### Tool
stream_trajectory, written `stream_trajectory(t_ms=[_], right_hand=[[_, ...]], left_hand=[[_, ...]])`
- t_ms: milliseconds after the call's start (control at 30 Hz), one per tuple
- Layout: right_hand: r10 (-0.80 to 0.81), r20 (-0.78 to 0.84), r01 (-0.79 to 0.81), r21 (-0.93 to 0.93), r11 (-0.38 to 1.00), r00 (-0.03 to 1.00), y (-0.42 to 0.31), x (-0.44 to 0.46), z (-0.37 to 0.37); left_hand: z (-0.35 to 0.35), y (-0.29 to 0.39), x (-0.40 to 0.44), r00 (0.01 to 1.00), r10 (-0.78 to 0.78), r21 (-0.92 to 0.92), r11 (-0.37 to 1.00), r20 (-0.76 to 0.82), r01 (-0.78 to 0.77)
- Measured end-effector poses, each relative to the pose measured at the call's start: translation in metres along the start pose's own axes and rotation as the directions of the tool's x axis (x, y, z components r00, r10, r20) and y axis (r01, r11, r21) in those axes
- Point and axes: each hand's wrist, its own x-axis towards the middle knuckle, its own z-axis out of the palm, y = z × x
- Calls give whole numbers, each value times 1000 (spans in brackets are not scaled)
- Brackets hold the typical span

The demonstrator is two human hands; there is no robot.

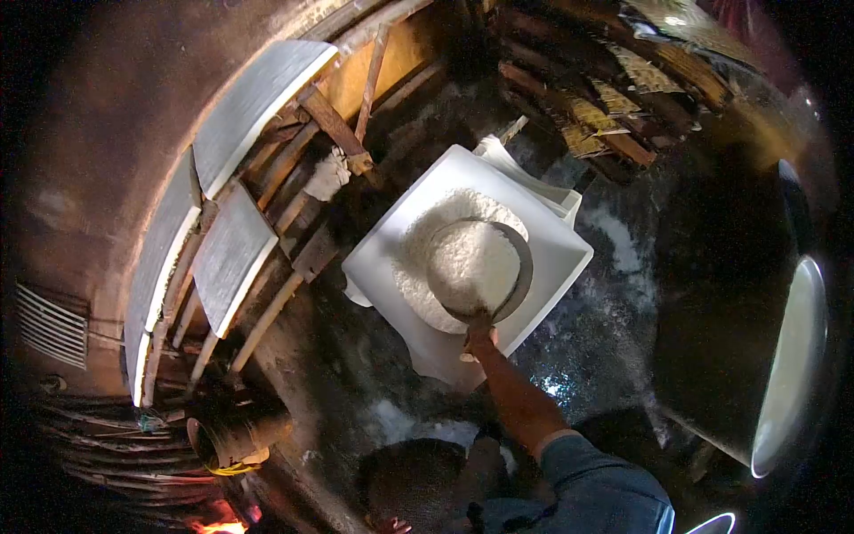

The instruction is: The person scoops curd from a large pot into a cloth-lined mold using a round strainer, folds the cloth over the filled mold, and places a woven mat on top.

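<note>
Blue-grey sleeve (605, 481) is covering the person's right upper arm, bare forearm reaching up from the bottom of the view; a small pinkish shape at the bottom edge is probably the left hand (392, 526), though it's too dark and cut off to tell whether it's open or closed. Right hand (481, 342) is closing around the near end of a round pan (523, 278), fingers wrapped at its rim or a short handle; can't tell which. Pan is sitting over the middle of a square white plastic stand (378, 258); white powder (473, 258) is filling much of the pan, looking lumpy on top; more loose powder (422, 236) is lying on the plastic around it, mostly to the left and above.

Dark floor (614, 351) is surrounding the stand, showing pale smears and one bright glint; a white-rimmed vessel (792, 365) is standing at the right edge; a cylindrical container (236, 434) is lying on its side lower left, yellow strip at its mouth, a fire (218, 527) glowing just below. Grey slabs (258, 111) are leaning along the left over wooden poles (267, 320); split wood (614, 120) is lying piled at upper right, farther back.
</note>
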Motion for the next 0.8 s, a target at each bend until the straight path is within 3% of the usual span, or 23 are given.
stream_trajectory(t_ms=[67, 133, 167, 233, 267, 300, 333, 400, 433, 467, 500, 533, 567, 600, 633, 667, 700, 733, 767, 800], right_hand=[[-42, -256, 2, -155, 988, 966, -39, -10, 9], [-119, -492, -31, -286, 958, 863, -79, -23, 1], [-221, -413, 52, -381, 923, 884, -105, -26, -13], [-275, -491, 51, -421, 906, 827, -175, -57, -37], [-343, -487, 94, -465, 880, 803, -210, -90, -56], [-422, -464, 157, -507, 847, 779, -241, -127, -76], [-581, -421, 218, -648, 730, 697, -262, -166, -101], [-744, -297, 572, -493, 656, 598, -279, -228, -180], [-891, -253, 725, -519, 453, 376, -283, -264, -222], [-895, -275, 811, -389, 437, 350, -287, -319, -264], [-921, -236, 840, -384, 382, 311, -290, -389, -307], [-923, -238, 884, -290, 366, 304, -280, -424, -357], [-936, -256, 878, -354, 322, 240, -269, -473, -409], [-919, -287, 829, -416, 373, 269, -260, -528, -454], [-891, -360, 729, -525, 439, 277, -227, -540, -507], [-853, -438, 613, -601, 513, 285, -195, -559, -554], [-853, -512, 714, -559, 422, 104, -162, -582, -590], [-786, -585, 569, -585, 578, 198, -124, -612, -623], [-625, -719, 538, -412, 735, 303, -86, -640, -649], [-444, -796, 494, -214, 842, 411, -50, -660, -667]], left_hand=[[4, 2, 4, 999, 40, 15, 999, 10, -40], [14, 14, 5, 995, 96, 31, 995, 6, -96], [22, 19, 7, 991, 130, 46, 990, -3, -130], [44, 39, 12, 970, 240, 77, 968, -31, -238], [54, 53, 12, 934, 354, 67, 932, 55, -357], [71, 70, 14, 856, 490, 17, 866, 164, -500], [92, 85, 11, 749, 607, -42, 783, 267, -620], [148, 105, -1, 499, 732, -169, 626, 463, -761], [177, 104, -9, 384, 747, -226, 570, 542, -790], [211, 97, -19, 283, 739, -278, 535, 612, -798], [257, 101, -21, 280, 585, -160, 588, 762, -793], [286, 55, -162, 351, 623, -77, 554, 699, -829], [317, 26, -176, 283, 501, -65, 570, 818, -819], [348, -4, -190, 206, 362, -48, 581, 909, -813], [381, -61, -255, 139, 413, 2, 315, 900, -949], [407, -107, -289, 156, 295, 94, 212, 943, -973], [434, -147, -302, 110, 171, 73, 208, 979, -975], [455, -188, -309, 52, 46, 38, 269, 998, -962], [463, -237, -335, 0, -39, 8, 224, 999, -974], [470, -278, -360, -33, -110, -28, 49, 993, -998]])
